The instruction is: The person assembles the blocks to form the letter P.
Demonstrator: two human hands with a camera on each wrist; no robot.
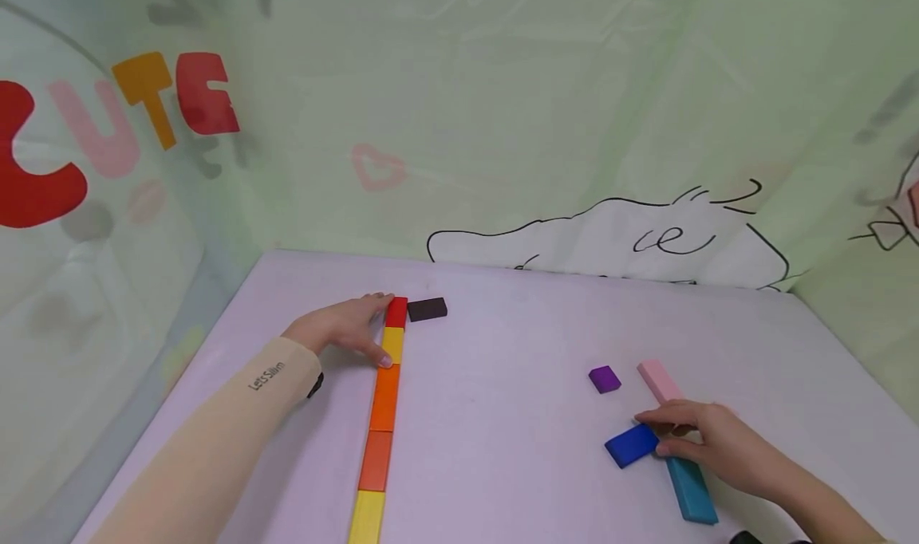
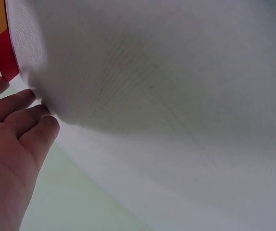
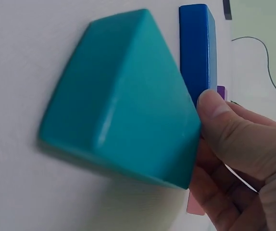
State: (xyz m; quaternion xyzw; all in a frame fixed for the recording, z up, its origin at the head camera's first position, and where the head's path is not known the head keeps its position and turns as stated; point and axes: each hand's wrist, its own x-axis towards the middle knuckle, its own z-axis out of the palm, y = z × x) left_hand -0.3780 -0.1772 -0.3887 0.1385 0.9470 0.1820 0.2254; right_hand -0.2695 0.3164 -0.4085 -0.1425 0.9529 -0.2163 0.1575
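A row of flat blocks runs along the left of the table: red [image 1: 396, 313] at the far end, then yellow [image 1: 392, 343], orange [image 1: 384, 398], a redder orange [image 1: 376, 461] and another yellow [image 1: 367, 518]. My left hand [image 1: 345, 327] rests along the row's left side, forefinger at the red block and thumb at the yellow-orange joint. At the right, my right hand [image 1: 718, 440] pinches one end of a blue block [image 1: 630, 446] between thumb and fingers. A teal block [image 1: 692, 492] lies just nearer, and a pink block [image 1: 659, 380] lies beyond, partly hidden by the hand.
A black block [image 1: 427, 309] lies crosswise against the red block's right side. Left of the pink block sits a small purple block [image 1: 605, 379]. Fabric walls [image 1: 502, 113] with letters and drawings enclose the table [image 1: 495, 416] at the back and sides.
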